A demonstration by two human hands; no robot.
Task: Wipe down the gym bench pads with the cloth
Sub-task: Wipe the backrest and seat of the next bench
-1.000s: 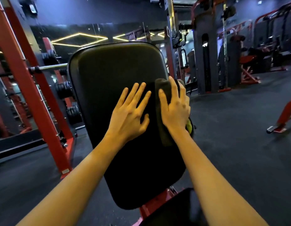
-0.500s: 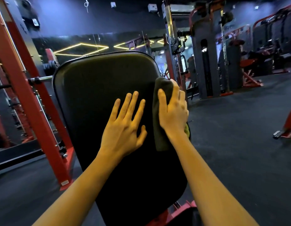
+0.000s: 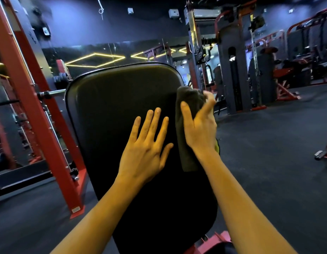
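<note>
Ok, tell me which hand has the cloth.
The right hand: thumb and fingers curl round the dark cloth at the right edge of the bench pad. The left hand lies flat on the pad, fingers straight, holding nothing.

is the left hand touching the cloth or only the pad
Apart. The head view shows the left hand flat on the bench pad, with a strip of black pad between its thumb and the cloth gripped by the right hand.
</note>
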